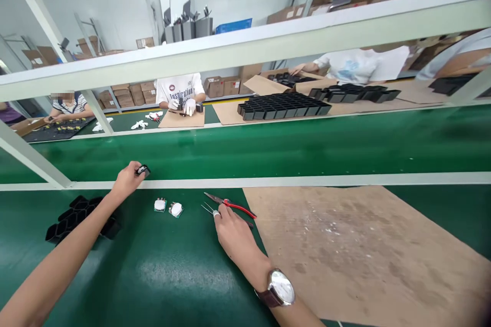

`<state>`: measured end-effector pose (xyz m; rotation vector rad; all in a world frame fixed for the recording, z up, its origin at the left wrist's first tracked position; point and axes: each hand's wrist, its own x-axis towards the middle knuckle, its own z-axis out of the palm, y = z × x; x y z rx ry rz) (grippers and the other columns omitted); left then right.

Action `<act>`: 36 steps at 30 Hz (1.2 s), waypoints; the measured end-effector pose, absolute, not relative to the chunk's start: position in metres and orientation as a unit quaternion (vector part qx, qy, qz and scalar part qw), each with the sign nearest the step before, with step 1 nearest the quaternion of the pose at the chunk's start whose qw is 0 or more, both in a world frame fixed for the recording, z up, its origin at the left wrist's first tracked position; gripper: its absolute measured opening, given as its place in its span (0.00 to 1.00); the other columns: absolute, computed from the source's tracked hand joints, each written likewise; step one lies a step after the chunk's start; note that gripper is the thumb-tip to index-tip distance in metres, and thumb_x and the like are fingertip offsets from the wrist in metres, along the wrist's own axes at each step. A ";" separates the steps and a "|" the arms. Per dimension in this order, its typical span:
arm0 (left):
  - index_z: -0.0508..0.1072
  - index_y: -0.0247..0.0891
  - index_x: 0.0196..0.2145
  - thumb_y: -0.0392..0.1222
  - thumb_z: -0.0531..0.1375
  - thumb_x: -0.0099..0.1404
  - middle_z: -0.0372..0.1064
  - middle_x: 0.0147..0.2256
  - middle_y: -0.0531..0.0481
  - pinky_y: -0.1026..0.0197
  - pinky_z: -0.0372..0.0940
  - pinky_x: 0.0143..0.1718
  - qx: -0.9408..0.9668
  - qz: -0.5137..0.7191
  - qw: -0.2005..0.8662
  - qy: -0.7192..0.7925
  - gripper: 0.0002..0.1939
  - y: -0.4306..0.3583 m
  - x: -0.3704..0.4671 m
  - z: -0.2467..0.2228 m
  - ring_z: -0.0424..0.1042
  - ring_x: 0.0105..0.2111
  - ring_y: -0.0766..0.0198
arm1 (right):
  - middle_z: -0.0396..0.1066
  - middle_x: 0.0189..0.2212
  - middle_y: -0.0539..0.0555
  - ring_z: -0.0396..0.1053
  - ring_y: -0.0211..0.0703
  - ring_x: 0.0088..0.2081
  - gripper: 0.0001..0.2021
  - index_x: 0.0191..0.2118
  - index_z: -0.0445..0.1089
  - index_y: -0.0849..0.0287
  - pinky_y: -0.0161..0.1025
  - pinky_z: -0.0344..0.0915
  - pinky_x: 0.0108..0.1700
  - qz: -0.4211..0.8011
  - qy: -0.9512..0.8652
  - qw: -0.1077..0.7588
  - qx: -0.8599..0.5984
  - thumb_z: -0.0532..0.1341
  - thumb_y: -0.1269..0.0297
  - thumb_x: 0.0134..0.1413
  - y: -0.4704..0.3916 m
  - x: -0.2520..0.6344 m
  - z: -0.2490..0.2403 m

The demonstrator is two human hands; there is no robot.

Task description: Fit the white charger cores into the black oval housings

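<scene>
head view. left hand (127,182): grip narrow, thumb and fingers pinching a small black piece (143,170) at its near end. the piece is raised by the white rail (215,183), seen against the green strip beyond it; a pale patch shows within its dark outline, detail too small to read.

right hand (235,232): fingers curled at the rear of fine tweezers (208,208), two thin prongs pointing away to the left, apart at the tips. cannot tell whether this grip is firmly closed on them. red-handled pliers (226,202) lie just beyond, partly behind the hand.

step in hand, as judged: handling the black piece on one side, the tweezers on the other. next move probably calls for a steady left pinch and right fingers kept free of the pliers.

appearance: two small boards (160,205) (176,209) with white tops and green edges sit near each other on the green table (164,276), between the hands. black honeycomb-like cells (72,218) lie beside the left forearm; brown cardboard (326,255), scuffed and white-specked, at right.
</scene>
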<state>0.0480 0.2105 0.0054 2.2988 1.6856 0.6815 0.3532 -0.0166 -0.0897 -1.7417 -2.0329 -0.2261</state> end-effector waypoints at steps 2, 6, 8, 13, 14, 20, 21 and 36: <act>0.71 0.38 0.45 0.41 0.65 0.62 0.81 0.40 0.42 0.52 0.74 0.48 0.764 0.220 0.092 0.599 0.14 0.234 0.043 0.008 0.82 0.43 0.47 | 0.71 0.40 0.63 0.74 0.58 0.43 0.08 0.41 0.73 0.57 0.52 0.74 0.46 -0.106 -0.741 0.225 -0.624 0.60 0.76 0.61 -0.017 0.352 -0.087; 0.72 0.39 0.47 0.48 0.69 0.60 0.82 0.45 0.40 0.53 0.74 0.48 0.760 0.218 0.078 0.607 0.20 0.234 0.026 0.010 0.80 0.49 0.45 | 0.72 0.42 0.60 0.74 0.54 0.42 0.12 0.45 0.73 0.57 0.51 0.76 0.46 -0.144 -0.762 0.223 -0.591 0.56 0.77 0.64 -0.020 0.345 -0.086; 0.72 0.39 0.50 0.55 0.67 0.62 0.78 0.53 0.38 0.52 0.73 0.53 0.766 0.235 0.071 0.594 0.24 0.214 0.011 0.015 0.77 0.55 0.44 | 0.73 0.46 0.61 0.75 0.54 0.45 0.13 0.52 0.72 0.59 0.51 0.77 0.48 -0.128 -0.774 0.256 -0.565 0.56 0.75 0.67 -0.021 0.340 -0.086; 0.77 0.43 0.35 0.66 0.61 0.68 0.76 0.56 0.41 0.43 0.67 0.62 0.856 0.227 0.013 0.464 0.23 0.140 -0.046 0.028 0.71 0.61 0.42 | 0.71 0.59 0.64 0.72 0.57 0.57 0.20 0.61 0.67 0.61 0.55 0.74 0.59 -0.063 -0.813 0.293 -0.499 0.59 0.74 0.66 -0.010 0.321 -0.079; 0.77 0.43 0.31 0.66 0.61 0.68 0.76 0.56 0.41 0.40 0.66 0.63 0.869 0.208 0.000 0.449 0.24 0.127 -0.057 0.026 0.69 0.62 0.40 | 0.70 0.61 0.64 0.71 0.57 0.59 0.22 0.62 0.67 0.61 0.55 0.73 0.60 -0.050 -0.824 0.284 -0.487 0.59 0.76 0.63 -0.003 0.316 -0.076; 0.81 0.44 0.38 0.63 0.64 0.67 0.73 0.60 0.39 0.30 0.63 0.63 0.883 0.146 -0.029 0.444 0.20 0.082 -0.102 -0.013 0.63 0.66 0.33 | 0.68 0.64 0.62 0.69 0.55 0.61 0.27 0.58 0.71 0.61 0.51 0.72 0.60 -0.016 -0.864 0.191 -0.465 0.59 0.85 0.52 0.034 0.289 -0.063; 0.81 0.44 0.39 0.61 0.63 0.70 0.72 0.60 0.39 0.30 0.63 0.64 0.885 0.151 -0.026 0.440 0.18 0.077 -0.103 -0.017 0.62 0.67 0.34 | 0.70 0.60 0.62 0.72 0.54 0.57 0.23 0.54 0.74 0.61 0.51 0.72 0.58 -0.019 -0.861 0.180 -0.476 0.59 0.84 0.54 0.036 0.286 -0.063; 0.71 0.41 0.41 0.41 0.63 0.72 0.67 0.60 0.42 0.52 0.72 0.56 0.918 0.182 0.232 0.267 0.04 0.058 0.035 -0.033 0.74 0.56 0.52 | 0.67 0.60 0.68 0.68 0.63 0.60 0.29 0.65 0.62 0.64 0.60 0.70 0.61 0.063 -0.801 0.252 -0.539 0.67 0.64 0.61 -0.003 0.302 -0.076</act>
